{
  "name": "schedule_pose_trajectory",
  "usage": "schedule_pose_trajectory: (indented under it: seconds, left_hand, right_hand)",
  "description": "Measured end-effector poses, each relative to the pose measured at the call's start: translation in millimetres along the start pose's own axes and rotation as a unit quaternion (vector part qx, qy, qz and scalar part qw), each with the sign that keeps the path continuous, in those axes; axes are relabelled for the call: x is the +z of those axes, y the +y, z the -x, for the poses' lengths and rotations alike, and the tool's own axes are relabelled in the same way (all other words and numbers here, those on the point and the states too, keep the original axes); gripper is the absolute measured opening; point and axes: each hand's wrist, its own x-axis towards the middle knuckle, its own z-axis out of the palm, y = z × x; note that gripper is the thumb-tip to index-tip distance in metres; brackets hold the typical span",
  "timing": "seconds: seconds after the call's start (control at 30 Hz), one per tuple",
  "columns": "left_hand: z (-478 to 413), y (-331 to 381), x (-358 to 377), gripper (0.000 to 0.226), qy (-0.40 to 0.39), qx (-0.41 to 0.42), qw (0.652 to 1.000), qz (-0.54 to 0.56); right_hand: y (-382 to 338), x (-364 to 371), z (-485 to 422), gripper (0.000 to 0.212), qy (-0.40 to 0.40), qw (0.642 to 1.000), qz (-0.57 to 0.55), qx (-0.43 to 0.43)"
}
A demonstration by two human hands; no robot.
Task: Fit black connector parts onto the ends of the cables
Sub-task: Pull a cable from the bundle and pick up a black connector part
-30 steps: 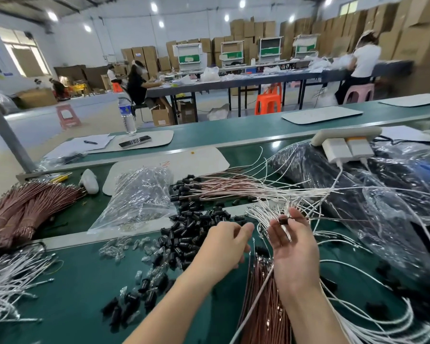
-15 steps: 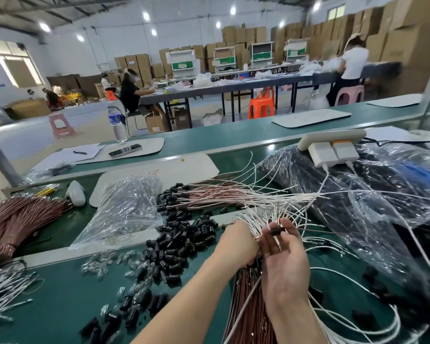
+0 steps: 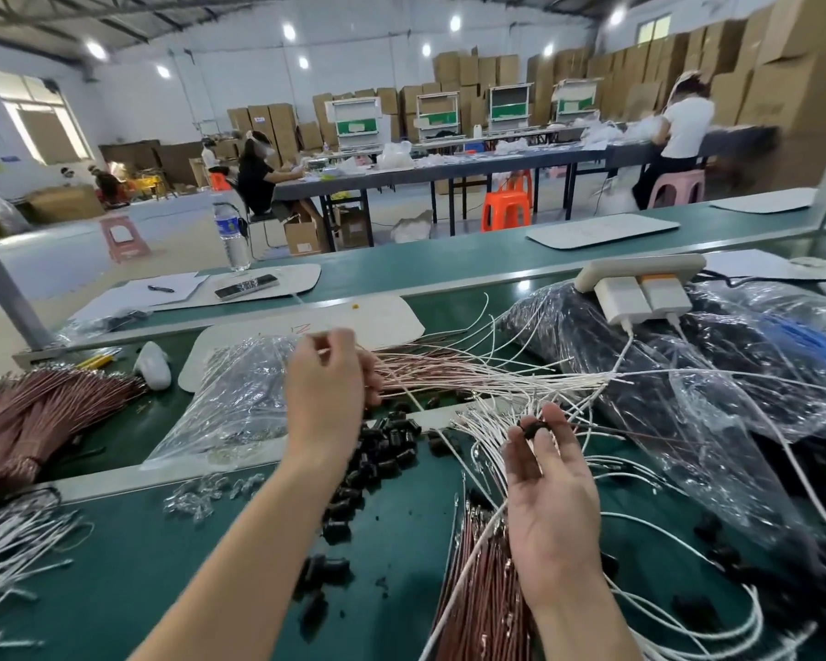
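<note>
Careful: your right hand point(image 3: 551, 498) lightly pinches a black connector part point(image 3: 535, 429) just above the white cables point(image 3: 520, 379). Your left hand point(image 3: 327, 388) grips prob. one cable end point(image 3: 324, 350), though it's blurred. Misalign them and the part drops into the pile point(image 3: 382, 450) on the table point(image 3: 139, 589).

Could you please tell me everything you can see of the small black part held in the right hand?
The black connector part is a small, short, dark piece, seemingly plastic with a slight sheen; finer detail is too small to tell. It lies roughly level, pinched at the fingertips of the right hand, which is palm-up above the green bench. Loose white cables spread behind it. A thin dark cable seems to run rightward from it, but whether it is fitted cannot be told.
</note>
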Motion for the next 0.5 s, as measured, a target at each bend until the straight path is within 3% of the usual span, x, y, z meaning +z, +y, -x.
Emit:
schedule_pose_trajectory:
  seconds: [0.17,0.3,0.4,0.5]
  left_hand:
    - [-13.5,7.9,-92.7,0.023,0.11,-0.029,0.987,0.111]
    - [-11.9,-22.3,-154.1,0.027,0.187,-0.113,0.972,0.087]
    - [7.3,-49.3,-189.1,0.027,0.207,-0.158,0.965,-0.027]
    - [40.6,-65.3,-192.6,0.042,0.182,-0.06,0.938,-0.289]
  right_hand:
    - [7.8,2.6,3.2,0.03,-0.031,0.998,0.043,0.032]
    - [16.1,2.1,6.6,0.03,-0.039,0.995,0.075,0.058]
    - [19.6,0.9,8.4,0.029,-0.047,0.992,0.097,0.065]
    - [22.4,1.2,8.7,0.029,-0.056,0.989,0.114,0.071]
